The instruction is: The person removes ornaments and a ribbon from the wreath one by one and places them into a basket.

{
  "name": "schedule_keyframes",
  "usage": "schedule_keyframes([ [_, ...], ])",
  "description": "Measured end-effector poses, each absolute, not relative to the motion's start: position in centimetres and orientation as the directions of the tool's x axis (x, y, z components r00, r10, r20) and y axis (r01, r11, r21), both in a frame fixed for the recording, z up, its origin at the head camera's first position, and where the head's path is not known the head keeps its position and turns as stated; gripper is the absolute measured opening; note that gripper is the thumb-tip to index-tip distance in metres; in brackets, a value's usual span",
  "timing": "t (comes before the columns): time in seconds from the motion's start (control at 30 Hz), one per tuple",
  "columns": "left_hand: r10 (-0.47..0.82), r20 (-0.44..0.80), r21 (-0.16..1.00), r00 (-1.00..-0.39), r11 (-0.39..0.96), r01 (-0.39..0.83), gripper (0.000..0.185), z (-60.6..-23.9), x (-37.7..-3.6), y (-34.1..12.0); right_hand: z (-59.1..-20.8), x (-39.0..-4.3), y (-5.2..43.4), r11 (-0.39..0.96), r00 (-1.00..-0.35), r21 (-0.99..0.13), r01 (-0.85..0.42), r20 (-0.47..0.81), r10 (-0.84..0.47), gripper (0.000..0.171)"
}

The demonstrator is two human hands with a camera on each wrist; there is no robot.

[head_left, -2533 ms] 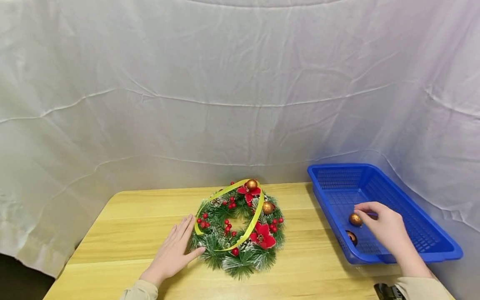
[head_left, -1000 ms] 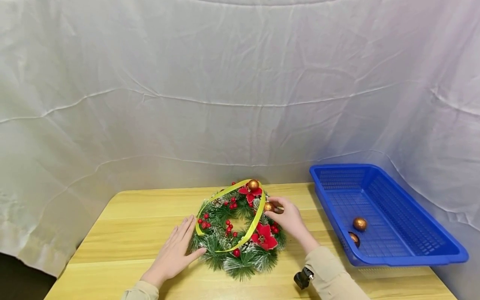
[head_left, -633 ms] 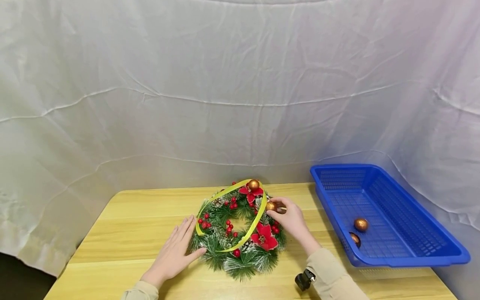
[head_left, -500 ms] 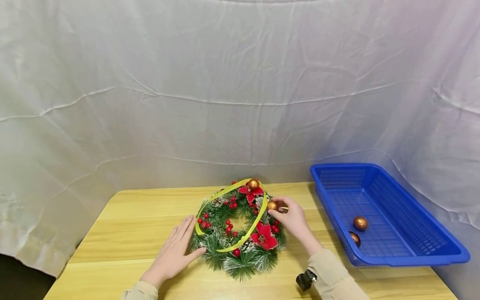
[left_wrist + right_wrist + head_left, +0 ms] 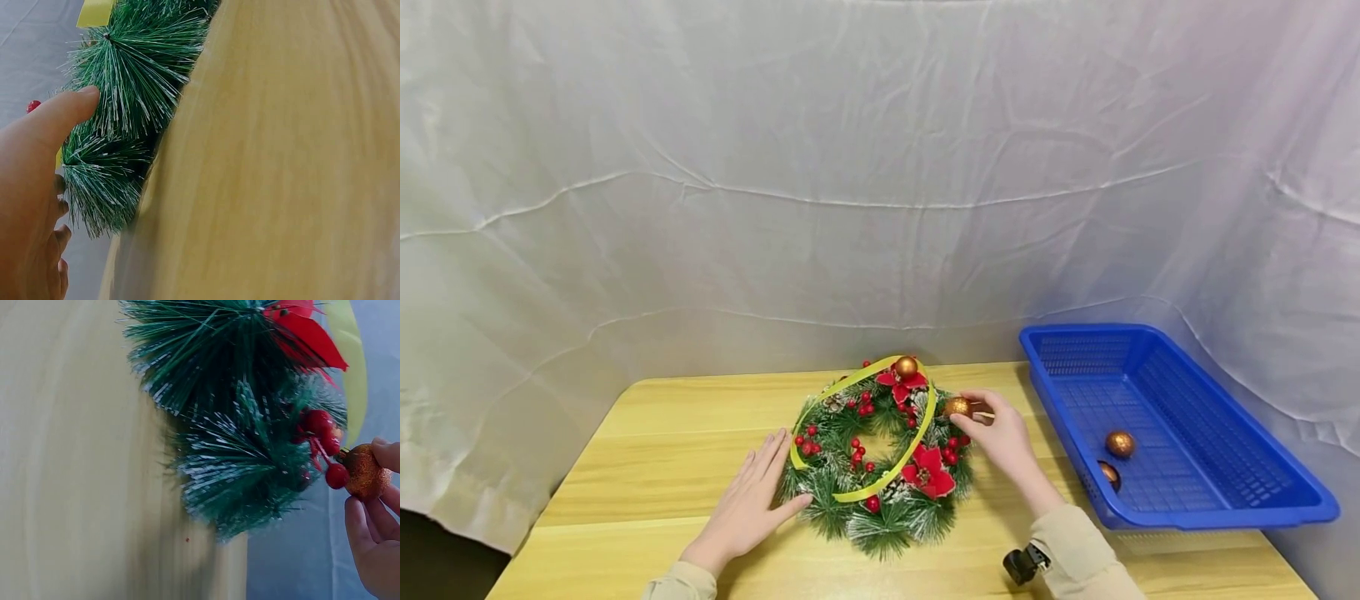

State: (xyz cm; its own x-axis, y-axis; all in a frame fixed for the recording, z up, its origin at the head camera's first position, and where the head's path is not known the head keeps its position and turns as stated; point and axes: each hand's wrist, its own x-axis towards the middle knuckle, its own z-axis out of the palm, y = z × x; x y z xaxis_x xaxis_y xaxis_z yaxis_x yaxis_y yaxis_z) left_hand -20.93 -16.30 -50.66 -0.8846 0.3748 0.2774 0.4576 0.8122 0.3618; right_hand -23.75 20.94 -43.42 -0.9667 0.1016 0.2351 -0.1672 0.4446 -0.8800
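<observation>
At the right side of a green wreath (image 5: 883,533) my right hand (image 5: 1003,433) pinches a glittery copper bauble (image 5: 957,407) between thumb and fingers. The right wrist view shows this glittery bauble (image 5: 365,472) up close, its cap beside the red berries (image 5: 319,425). My left hand (image 5: 741,504) lies with straight fingers along the wreath's left edge, thumb against the needles (image 5: 125,81). A smoother copper bauble (image 5: 906,367) sits at the top of the wreath by a red flower. Yellow ribbon (image 5: 859,377) loops over the wreath, and another red flower (image 5: 928,473) is at its lower right.
A blue perforated plastic basket (image 5: 1217,523) stands on the right of the wooden table (image 5: 647,450). Inside lie two copper baubles, one glittery (image 5: 1120,444) and one near the wall (image 5: 1109,475). A pale grey curtain (image 5: 850,250) hangs behind the table.
My right hand has moved from the basket to the wreath, gripped the glittery bauble there, and drawn it slightly right. One bauble it held over the basket now lies inside. Left hand unmoved.
</observation>
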Motion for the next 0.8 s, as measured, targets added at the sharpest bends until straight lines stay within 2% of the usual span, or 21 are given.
schedule_keyframes([
  [0.2,0.375,0.275,0.363,-0.885,0.812,0.457,0.093,-50.7,-20.9,-16.3,-42.6,-22.9,21.9,0.428,-0.951,-0.875,-0.226,0.293,0.098,0.042],
  [0.53,0.374,0.277,0.371,-0.885,0.808,0.458,0.093,-50.6,-20.9,-16.3,-40.1,-20.7,23.6,0.498,-0.914,-0.808,-0.315,0.399,0.069,0.038],
  [0.8,0.373,0.275,0.372,-0.886,0.809,0.455,0.093,-50.5,-20.8,-16.4,-38.4,-19.2,27.2,0.656,-0.875,-0.679,-0.328,0.480,0.060,0.037],
])
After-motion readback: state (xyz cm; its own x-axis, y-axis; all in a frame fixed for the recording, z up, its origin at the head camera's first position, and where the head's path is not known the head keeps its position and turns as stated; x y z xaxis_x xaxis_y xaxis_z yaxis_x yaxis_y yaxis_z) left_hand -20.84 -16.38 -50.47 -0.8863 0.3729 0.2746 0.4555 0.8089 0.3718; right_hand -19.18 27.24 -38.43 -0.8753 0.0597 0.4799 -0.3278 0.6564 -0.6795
